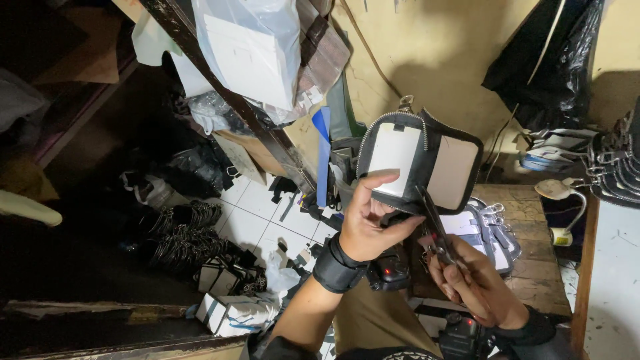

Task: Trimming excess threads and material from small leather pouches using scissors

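Black zip-around pouch (pixel 419 160), held open like a book above the workbench; two pale inner panels face the camera, zipper teeth run round the rim, metal pull sticks up at the top. Pouch sits at frame centre, in front of the yellowish wall (pixel 427 60).

Left hand (pixel 370 223): closed on the pouch's lower left edge, thumb across the front, fingers curled behind. Black wrist cuff worn.

Right hand (pixel 470 280): wrapped round the handles of scissors (pixel 433 223), firm grasp. Blades point up and touch the pouch's bottom edge at the fold between the two panels. Whether the blades are parted: cannot tell.

Surroundings:
- Wooden bench (pixel 533 267) below and right of the hands; more zipped pouches (pixel 490 230) stacked on it, just behind the scissors.
- Further row of dark pouches (pixel 617 167) at far right edge.
- Black plastic bag (pixel 547 60) hangs on the wall, upper right.
- White plastic bag (pixel 250 47) hangs from a slanted dark beam, upper left.
- White tiled floor (pixel 267 213) to the left, strewn with black scraps; small white boxes (pixel 230 310) lie near the bottom.
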